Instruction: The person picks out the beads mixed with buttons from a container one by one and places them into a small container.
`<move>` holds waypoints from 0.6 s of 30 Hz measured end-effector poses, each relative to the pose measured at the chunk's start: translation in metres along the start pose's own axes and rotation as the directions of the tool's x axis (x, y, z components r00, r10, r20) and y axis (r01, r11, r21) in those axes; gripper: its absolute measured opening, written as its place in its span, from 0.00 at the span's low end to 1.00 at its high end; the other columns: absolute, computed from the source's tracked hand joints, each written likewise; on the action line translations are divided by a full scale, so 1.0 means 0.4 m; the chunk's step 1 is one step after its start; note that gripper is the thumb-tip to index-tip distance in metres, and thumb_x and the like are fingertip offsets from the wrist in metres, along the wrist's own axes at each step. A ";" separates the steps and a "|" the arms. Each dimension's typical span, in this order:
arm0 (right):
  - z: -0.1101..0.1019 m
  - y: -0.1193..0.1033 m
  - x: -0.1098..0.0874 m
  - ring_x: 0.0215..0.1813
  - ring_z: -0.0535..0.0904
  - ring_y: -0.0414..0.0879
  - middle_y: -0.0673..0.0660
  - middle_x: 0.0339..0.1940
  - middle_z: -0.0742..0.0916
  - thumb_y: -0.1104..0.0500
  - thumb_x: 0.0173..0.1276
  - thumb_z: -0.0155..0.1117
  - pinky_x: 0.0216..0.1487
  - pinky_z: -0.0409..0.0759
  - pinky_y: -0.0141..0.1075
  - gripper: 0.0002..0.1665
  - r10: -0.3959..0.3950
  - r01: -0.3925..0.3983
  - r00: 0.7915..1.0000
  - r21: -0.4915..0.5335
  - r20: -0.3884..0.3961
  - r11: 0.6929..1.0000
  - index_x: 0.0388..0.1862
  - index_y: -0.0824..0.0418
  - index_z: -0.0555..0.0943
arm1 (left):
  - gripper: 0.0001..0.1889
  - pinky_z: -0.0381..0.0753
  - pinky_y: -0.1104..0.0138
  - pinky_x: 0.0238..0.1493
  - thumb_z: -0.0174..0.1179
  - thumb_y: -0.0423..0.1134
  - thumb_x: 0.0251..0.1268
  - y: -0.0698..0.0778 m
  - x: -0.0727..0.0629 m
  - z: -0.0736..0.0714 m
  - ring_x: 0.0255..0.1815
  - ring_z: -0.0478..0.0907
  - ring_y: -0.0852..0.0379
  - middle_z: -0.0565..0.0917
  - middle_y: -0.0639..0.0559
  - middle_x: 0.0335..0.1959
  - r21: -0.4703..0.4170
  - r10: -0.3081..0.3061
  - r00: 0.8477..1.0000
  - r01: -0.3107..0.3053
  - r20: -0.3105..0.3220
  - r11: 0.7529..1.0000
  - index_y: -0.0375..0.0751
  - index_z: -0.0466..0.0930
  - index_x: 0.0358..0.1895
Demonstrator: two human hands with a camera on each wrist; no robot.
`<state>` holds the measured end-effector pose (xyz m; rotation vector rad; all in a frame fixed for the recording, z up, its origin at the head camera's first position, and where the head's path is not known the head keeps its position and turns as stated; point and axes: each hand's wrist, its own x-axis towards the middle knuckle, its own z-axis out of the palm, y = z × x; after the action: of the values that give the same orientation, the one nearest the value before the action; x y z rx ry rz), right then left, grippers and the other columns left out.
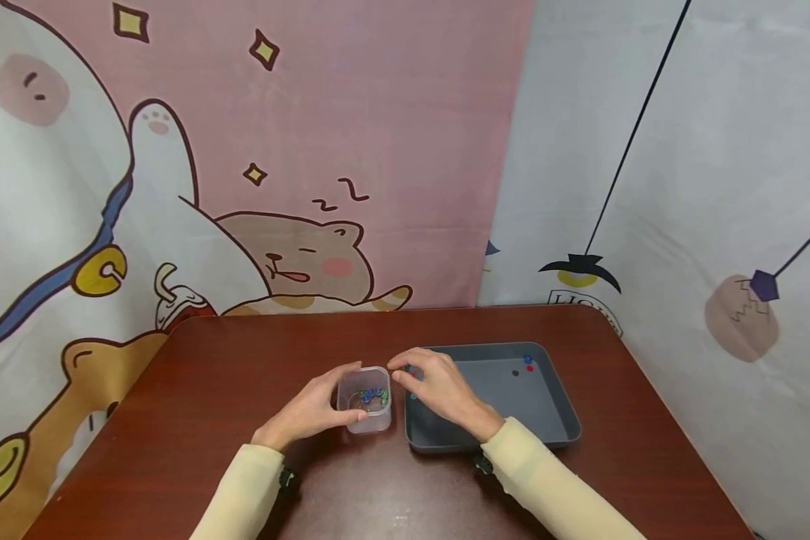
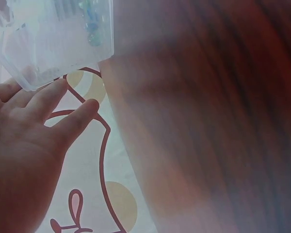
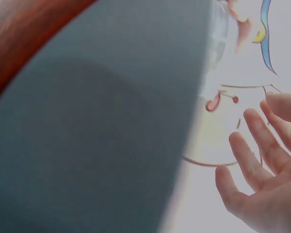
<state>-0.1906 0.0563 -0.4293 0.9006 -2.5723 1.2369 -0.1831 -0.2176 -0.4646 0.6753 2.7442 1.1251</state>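
Note:
A small clear plastic container (image 1: 367,425) stands on the table just left of the grey tray. My left hand (image 1: 308,409) grips it, thumb at the near side and fingers at the far side. Inside lie several small blue and green pieces (image 1: 376,393), too small to name. The left wrist view shows the container (image 2: 53,48) above the spread fingers. My right hand (image 1: 439,382) hovers over the tray's left end, its fingertips beside the container's rim. In the right wrist view that hand (image 3: 266,179) has loosely bent, spread fingers, and no held thing shows.
The shallow grey tray (image 1: 489,397) lies on the brown table (image 1: 243,360). At its far right are a blue piece (image 1: 528,360), a red piece (image 1: 529,368) and a dark piece (image 1: 516,373). More pieces (image 1: 415,371) lie partly behind the right hand. A printed cloth (image 1: 378,112) hangs behind.

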 end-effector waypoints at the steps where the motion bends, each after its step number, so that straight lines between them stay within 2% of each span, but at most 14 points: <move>1: -0.010 0.000 -0.003 0.56 0.85 0.45 0.48 0.52 0.89 0.58 0.74 0.69 0.56 0.83 0.48 0.11 0.008 -0.008 1.000 0.006 -0.007 1.000 0.53 0.55 0.89 | 0.51 0.71 0.43 0.69 0.75 0.62 0.56 -0.001 -0.001 0.001 0.69 0.73 0.49 0.73 0.49 0.73 0.004 -0.005 1.000 0.005 -0.001 1.000 0.43 0.64 0.79; 9: -0.098 0.005 -0.032 0.63 0.82 0.50 0.55 0.60 0.87 0.56 0.75 0.68 0.60 0.81 0.51 0.16 0.039 -0.038 0.997 0.007 -0.074 0.999 0.59 0.59 0.87 | 0.49 0.69 0.43 0.71 0.76 0.58 0.56 0.003 -0.001 -0.002 0.70 0.72 0.49 0.72 0.50 0.74 0.009 -0.014 1.000 0.014 0.007 1.000 0.44 0.64 0.79; 13: -0.148 0.017 -0.052 0.67 0.80 0.54 0.58 0.65 0.85 0.55 0.74 0.69 0.61 0.81 0.54 0.19 0.037 -0.041 0.995 -0.043 -0.094 0.998 0.62 0.58 0.85 | 0.49 0.69 0.43 0.70 0.76 0.58 0.56 0.007 -0.002 -0.007 0.69 0.72 0.49 0.73 0.50 0.73 0.007 -0.008 1.000 0.008 0.003 1.000 0.43 0.65 0.79; 18: -0.222 0.064 -0.097 0.69 0.78 0.57 0.59 0.67 0.83 0.54 0.73 0.70 0.61 0.79 0.57 0.23 0.005 -0.023 0.994 -0.164 -0.112 0.986 0.65 0.58 0.83 | 0.50 0.71 0.42 0.69 0.75 0.60 0.57 0.005 -0.004 -0.001 0.69 0.73 0.48 0.73 0.49 0.73 0.008 -0.001 1.000 0.001 0.005 1.000 0.42 0.64 0.79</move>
<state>-0.1847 0.1527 -0.4032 0.7598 -2.5519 1.0278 -0.1810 -0.2173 -0.4630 0.6765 2.7459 1.1116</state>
